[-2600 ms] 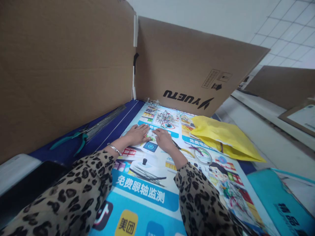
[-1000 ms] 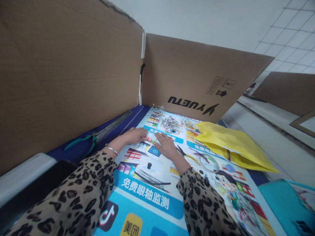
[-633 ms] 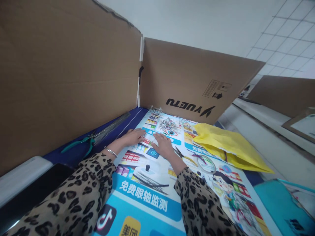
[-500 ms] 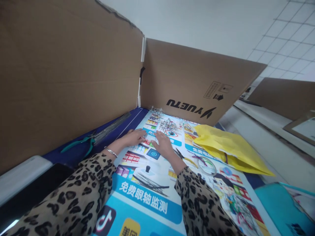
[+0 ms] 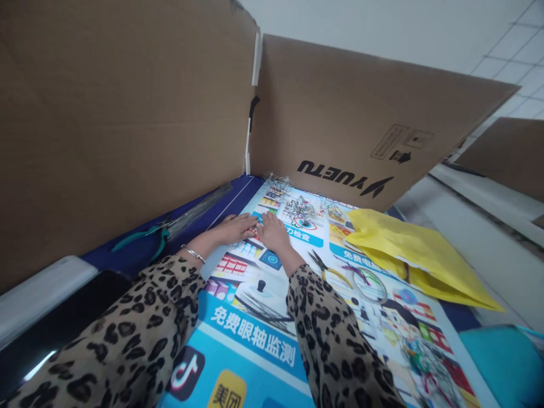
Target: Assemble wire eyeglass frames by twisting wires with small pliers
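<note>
Over the printed poster (image 5: 227, 354), my left hand (image 5: 234, 229) and my right hand (image 5: 274, 233) meet at the fingertips. The fingers of both are bent and pinched together. Whatever lies between them is too small and too covered to name. Beyond my hands sits a heap of tangled thin wire (image 5: 302, 207). Black wire pieces (image 5: 266, 310) lie closer to me, between my forearms. To the right of my right wrist are pliers with yellow handles (image 5: 336, 276) and a ring-shaped coil of wire (image 5: 386, 290).
Cardboard walls (image 5: 127, 113) stand at the left and back. Beside the left one lie teal-handled pliers (image 5: 138, 239) and a bundle of silver wires (image 5: 202, 211). A yellow envelope (image 5: 425, 249), a teal pouch (image 5: 497, 357) and tangled coloured wire (image 5: 431, 368) are at the right.
My hands have drawn together, the right one moving left until the fingertips meet. The camera view has shifted, so the surroundings appear moved slightly right.
</note>
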Available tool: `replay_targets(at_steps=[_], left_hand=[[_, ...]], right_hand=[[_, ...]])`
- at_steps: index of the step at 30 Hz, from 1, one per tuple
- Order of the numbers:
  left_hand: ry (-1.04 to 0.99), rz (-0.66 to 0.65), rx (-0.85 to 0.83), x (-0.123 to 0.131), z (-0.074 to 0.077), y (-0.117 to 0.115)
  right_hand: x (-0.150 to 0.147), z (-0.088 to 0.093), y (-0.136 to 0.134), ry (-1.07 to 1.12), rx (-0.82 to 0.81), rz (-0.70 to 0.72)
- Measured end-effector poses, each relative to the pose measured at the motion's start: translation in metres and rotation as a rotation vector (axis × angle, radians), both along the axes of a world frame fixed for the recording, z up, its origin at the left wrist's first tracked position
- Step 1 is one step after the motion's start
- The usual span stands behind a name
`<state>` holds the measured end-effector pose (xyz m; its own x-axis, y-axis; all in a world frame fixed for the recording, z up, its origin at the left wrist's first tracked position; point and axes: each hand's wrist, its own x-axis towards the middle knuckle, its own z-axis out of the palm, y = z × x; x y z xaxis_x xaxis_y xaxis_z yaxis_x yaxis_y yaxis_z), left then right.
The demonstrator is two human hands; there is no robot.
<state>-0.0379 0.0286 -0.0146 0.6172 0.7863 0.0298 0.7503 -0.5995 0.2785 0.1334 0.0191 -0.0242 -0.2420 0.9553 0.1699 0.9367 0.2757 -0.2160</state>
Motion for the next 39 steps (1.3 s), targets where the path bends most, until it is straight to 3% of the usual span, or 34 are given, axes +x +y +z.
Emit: replay_targets(at_steps=[4, 8, 12, 15, 22, 29, 39], left_hand=[[-0.061, 0.011, -0.053, -0.005, 0.006, 0.005], [-0.095, 0.113, -0.060, -0.017, 0.028, 0.010], [0.007, 0.179, -0.055, -0.029, 0.050, 0.010], [0.122, 0.194, -0.090, -0.031, 0.059, 0.006], [0.319, 0.189, -0.156, -0.023, 0.061, -0.001], [0.385, 0.203, -0.180, -0.021, 0.064, -0.004], [0.411, 0.213, -0.156, -0.019, 0.065, -0.004]], right_hand=[[0.002, 0.000, 0.001, 0.010, -0.007, 0.005], [0.003, 0.003, -0.001, 0.058, 0.029, 0.008], [0.008, 0.009, -0.003, 0.127, 0.096, 0.001], [0.018, 0.020, -0.004, 0.166, 0.134, -0.024], [0.053, 0.047, -0.030, 0.124, 0.107, -0.003], [0.039, 0.031, -0.077, -0.125, 0.006, 0.093], [0.003, 0.028, -0.058, -0.192, -0.073, 0.008]])
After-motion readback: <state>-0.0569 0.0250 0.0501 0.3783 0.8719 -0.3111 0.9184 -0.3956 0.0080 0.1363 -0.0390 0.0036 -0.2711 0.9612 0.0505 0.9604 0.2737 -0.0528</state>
